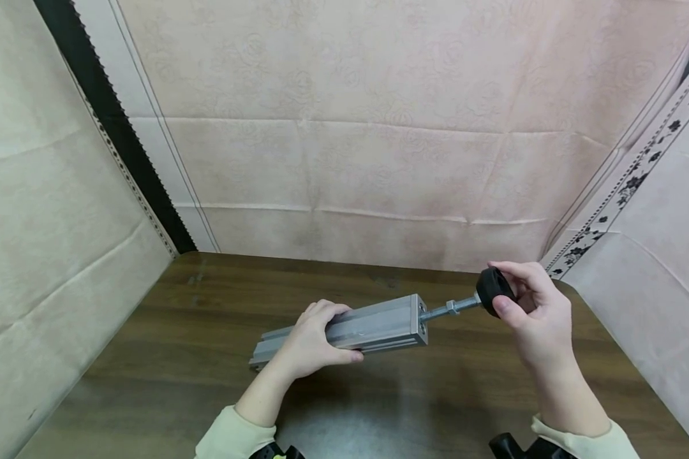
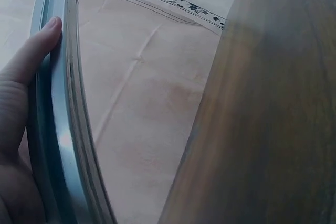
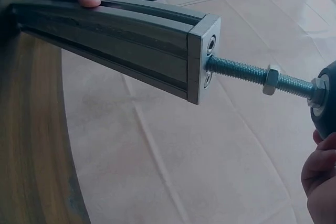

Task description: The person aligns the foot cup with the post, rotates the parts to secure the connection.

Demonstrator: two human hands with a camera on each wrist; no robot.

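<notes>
My left hand (image 1: 314, 341) grips a grey aluminium profile (image 1: 379, 324) from above, thumb along the near side. The bar is held tilted over the table, its right end raised. Out of its end plate (image 3: 203, 59) sticks a threaded rod (image 1: 436, 312) with a hex nut (image 3: 271, 80) partway along. At the rod's tip sits a round black levelling foot (image 1: 485, 291), pinched between thumb and fingers of my right hand (image 1: 542, 315). In the left wrist view the left thumb (image 2: 32, 53) presses against the profile's grooved side. The profile's far underside is hidden.
Beneath both hands lies a brown wood-grain table (image 1: 207, 306). Pale cloth hangs behind it (image 1: 350, 166) and at both sides, with a floral border (image 1: 631, 185) on the right and a black strip (image 1: 120, 134) on the left.
</notes>
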